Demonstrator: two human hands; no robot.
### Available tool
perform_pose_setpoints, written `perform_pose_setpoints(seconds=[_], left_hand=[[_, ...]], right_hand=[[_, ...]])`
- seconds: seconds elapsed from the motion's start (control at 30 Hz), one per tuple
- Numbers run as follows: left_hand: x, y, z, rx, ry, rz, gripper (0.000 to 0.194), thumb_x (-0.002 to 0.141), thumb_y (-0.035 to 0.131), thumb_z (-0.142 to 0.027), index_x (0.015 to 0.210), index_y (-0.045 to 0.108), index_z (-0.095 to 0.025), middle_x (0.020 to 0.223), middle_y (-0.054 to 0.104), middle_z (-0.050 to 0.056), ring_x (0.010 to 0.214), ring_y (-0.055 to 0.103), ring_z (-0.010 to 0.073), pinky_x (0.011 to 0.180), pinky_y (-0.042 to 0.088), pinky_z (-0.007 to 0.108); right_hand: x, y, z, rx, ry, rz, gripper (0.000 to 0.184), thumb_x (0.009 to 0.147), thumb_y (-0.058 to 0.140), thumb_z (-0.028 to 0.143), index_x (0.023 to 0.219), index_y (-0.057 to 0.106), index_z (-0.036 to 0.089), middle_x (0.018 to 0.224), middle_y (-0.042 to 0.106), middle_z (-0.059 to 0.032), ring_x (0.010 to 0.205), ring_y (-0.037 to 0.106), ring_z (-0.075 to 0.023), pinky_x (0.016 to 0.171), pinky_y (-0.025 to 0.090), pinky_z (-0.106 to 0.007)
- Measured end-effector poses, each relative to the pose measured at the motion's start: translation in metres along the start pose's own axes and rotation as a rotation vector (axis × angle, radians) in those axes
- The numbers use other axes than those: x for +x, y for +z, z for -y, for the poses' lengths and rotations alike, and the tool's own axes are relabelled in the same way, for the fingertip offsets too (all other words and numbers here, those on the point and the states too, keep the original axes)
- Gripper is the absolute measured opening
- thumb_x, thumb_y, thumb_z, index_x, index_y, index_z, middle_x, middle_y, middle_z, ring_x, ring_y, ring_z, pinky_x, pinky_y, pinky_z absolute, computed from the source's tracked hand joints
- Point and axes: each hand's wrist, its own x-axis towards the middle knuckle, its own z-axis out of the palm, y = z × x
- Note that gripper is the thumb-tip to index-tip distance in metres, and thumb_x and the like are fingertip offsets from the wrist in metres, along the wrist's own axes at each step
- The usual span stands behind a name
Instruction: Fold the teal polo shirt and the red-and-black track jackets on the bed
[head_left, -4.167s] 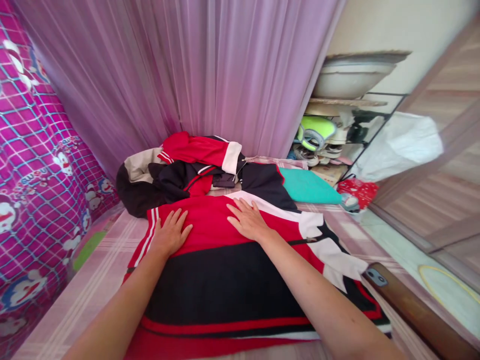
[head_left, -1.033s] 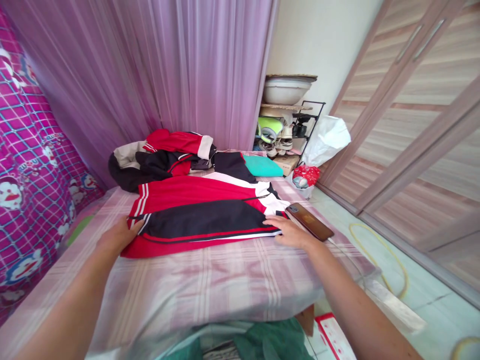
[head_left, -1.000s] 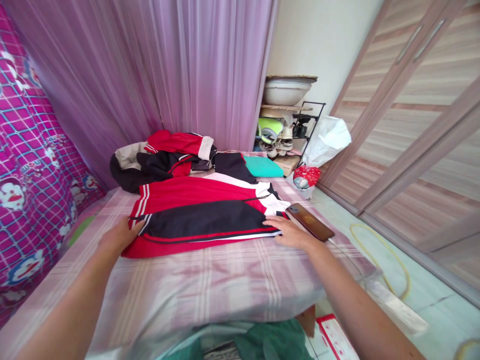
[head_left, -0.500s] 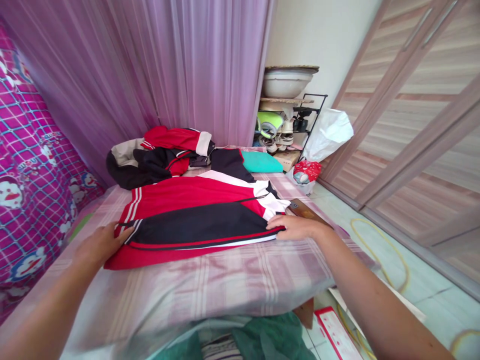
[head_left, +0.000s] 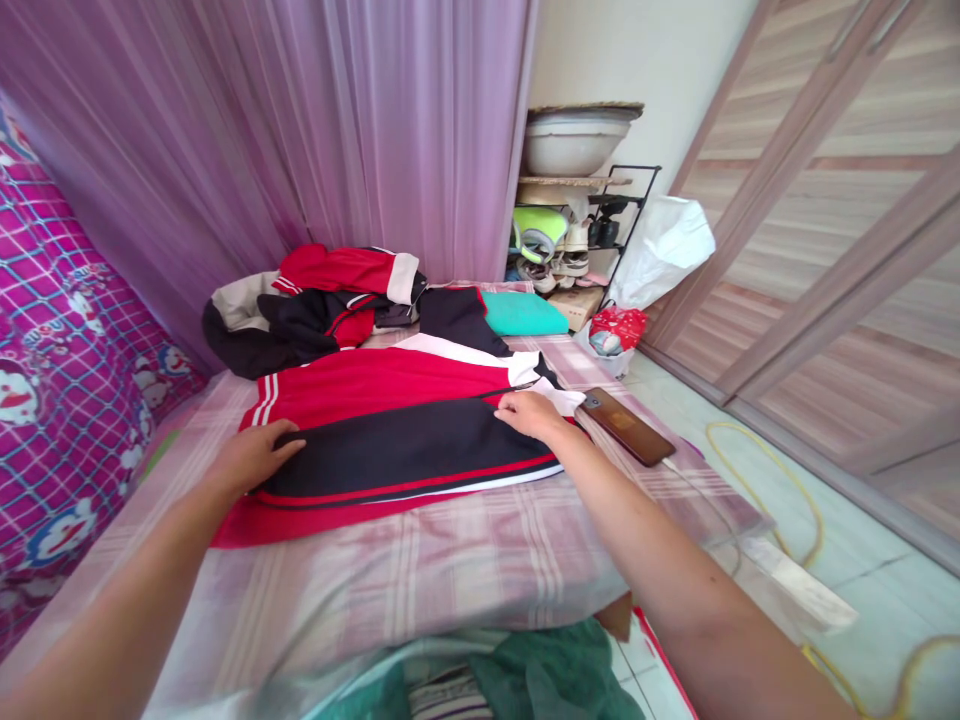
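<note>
A red, black and white track jacket point(head_left: 405, 440) lies spread on the plaid bed cover point(head_left: 420, 570), its hem to the left and white collar to the right. At the hem end, my left hand point(head_left: 259, 455) is closed with bent fingers and thumb on the upper corner of the black panel. My right hand point(head_left: 529, 415) pinches the panel's upper edge near the collar. Both fingertips are partly hidden by the hands and cloth. Just right of the collar rests a brown phone point(head_left: 628, 426) with a white cable attached.
Behind the jacket lie piled clothes point(head_left: 315, 300) and a teal folded item point(head_left: 525, 313). A shoe rack point(head_left: 634, 225) with a white basin point(head_left: 577, 140) stands by the purple curtain point(head_left: 420, 120). A wardrobe point(head_left: 840, 240) is on the right. Green cloth point(head_left: 555, 680) is at the near edge.
Both hands have moved from the jacket's near side up to the upper edge of its black panel. Earlier they lay flat on the red part. The view has also shifted.
</note>
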Motion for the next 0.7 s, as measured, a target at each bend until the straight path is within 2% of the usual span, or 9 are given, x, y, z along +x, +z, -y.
perform_pose_setpoints(seconds=[0.1, 0.2, 0.3, 0.4, 0.5, 0.57, 0.6, 0.7], left_hand=[[-0.001, -0.004, -0.001, -0.035, -0.089, -0.035, 0.046, 0.091, 0.04, -0.046, 0.12, 0.062, -0.018, 0.108, 0.073, 0.01, 0.096, 0.067, 0.0279, 0.082, 0.05, 0.035], [-0.002, -0.003, -0.005, 0.003, -0.118, -0.041, 0.047, 0.09, 0.044, -0.045, 0.124, 0.063, -0.019, 0.113, 0.072, 0.012, 0.102, 0.067, 0.0311, 0.085, 0.05, 0.037], [-0.006, 0.003, -0.013, 0.056, -0.057, -0.129, 0.05, 0.091, 0.043, -0.044, 0.131, 0.06, -0.018, 0.129, 0.066, 0.015, 0.12, 0.06, 0.0341, 0.1, 0.046, 0.044], [-0.013, 0.014, -0.03, 0.124, 0.034, -0.254, 0.053, 0.094, 0.037, -0.041, 0.138, 0.055, -0.018, 0.144, 0.056, 0.012, 0.135, 0.047, 0.0323, 0.113, 0.033, 0.049], [-0.017, 0.028, -0.058, 0.157, 0.112, -0.24, 0.054, 0.095, 0.035, -0.042, 0.142, 0.052, -0.02, 0.151, 0.049, 0.01, 0.143, 0.038, 0.0306, 0.118, 0.024, 0.051], [-0.017, 0.038, -0.076, 0.157, 0.103, -0.195, 0.057, 0.095, 0.036, -0.043, 0.146, 0.048, -0.02, 0.155, 0.044, 0.011, 0.145, 0.034, 0.0317, 0.118, 0.023, 0.054], [-0.017, 0.044, -0.082, 0.15, 0.086, -0.173, 0.059, 0.095, 0.036, -0.044, 0.147, 0.046, -0.02, 0.156, 0.042, 0.011, 0.146, 0.033, 0.0322, 0.118, 0.023, 0.055], [-0.014, 0.055, -0.089, 0.111, 0.051, -0.134, 0.061, 0.095, 0.038, -0.047, 0.15, 0.042, -0.022, 0.159, 0.037, 0.011, 0.146, 0.032, 0.0328, 0.117, 0.025, 0.057]], right_hand=[[0.002, 0.007, -0.003, -0.014, -0.01, -0.148, 0.03, 0.099, 0.045, 0.037, 0.106, 0.072, 0.025, 0.104, 0.075, -0.0049, 0.095, 0.067, -0.0209, 0.077, 0.044, -0.028], [0.002, 0.018, -0.006, -0.056, -0.007, -0.161, 0.033, 0.1, 0.042, 0.036, 0.112, 0.07, 0.024, 0.112, 0.073, -0.0076, 0.1, 0.066, -0.0227, 0.082, 0.045, -0.03], [-0.003, 0.023, -0.006, -0.075, -0.022, -0.156, 0.035, 0.101, 0.04, 0.035, 0.118, 0.068, 0.022, 0.119, 0.07, -0.0099, 0.106, 0.065, -0.0238, 0.088, 0.046, -0.031], [-0.008, 0.018, 0.004, -0.051, -0.043, -0.2, 0.04, 0.1, 0.039, 0.035, 0.129, 0.063, 0.02, 0.124, 0.067, -0.0116, 0.112, 0.062, -0.0251, 0.096, 0.044, -0.033], [-0.01, 0.016, 0.031, 0.016, -0.165, -0.247, 0.047, 0.101, 0.037, 0.038, 0.141, 0.053, 0.019, 0.143, 0.056, -0.0118, 0.129, 0.051, -0.0259, 0.108, 0.037, -0.038], [-0.008, 0.022, 0.053, 0.044, -0.273, -0.208, 0.054, 0.101, 0.035, 0.044, 0.149, 0.044, 0.021, 0.156, 0.041, -0.0098, 0.142, 0.037, -0.0259, 0.116, 0.027, -0.043], [-0.006, 0.027, 0.063, 0.042, -0.311, -0.15, 0.056, 0.101, 0.034, 0.048, 0.151, 0.04, 0.023, 0.16, 0.035, -0.0087, 0.146, 0.031, -0.0257, 0.118, 0.023, -0.045], [-0.002, 0.042, 0.077, 0.012, -0.339, 0.036, 0.062, 0.1, 0.03, 0.055, 0.153, 0.037, 0.024, 0.162, 0.029, -0.0075, 0.15, 0.022, -0.0249, 0.121, 0.013, -0.049]])
